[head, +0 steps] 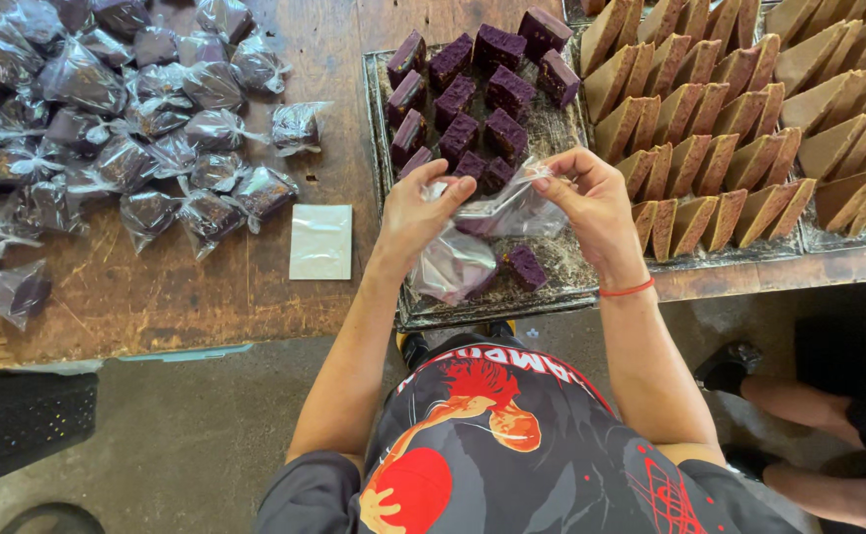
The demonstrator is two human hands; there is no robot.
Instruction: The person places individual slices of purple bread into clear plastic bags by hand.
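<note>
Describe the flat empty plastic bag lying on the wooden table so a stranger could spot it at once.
Start at the worn brown wooden table and find the heap of bagged purple cake pieces on its left. Between that heap and the metal tray of unwrapped purple squares lies a small, square, clear plastic bag. Unlike its knotted, bulging neighbours, it lies flat, pale and empty.

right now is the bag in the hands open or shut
Open. The left hand and right hand pinch opposite edges of the clear bag and pull its mouth apart. Whether it holds a piece, cannot tell.
</note>
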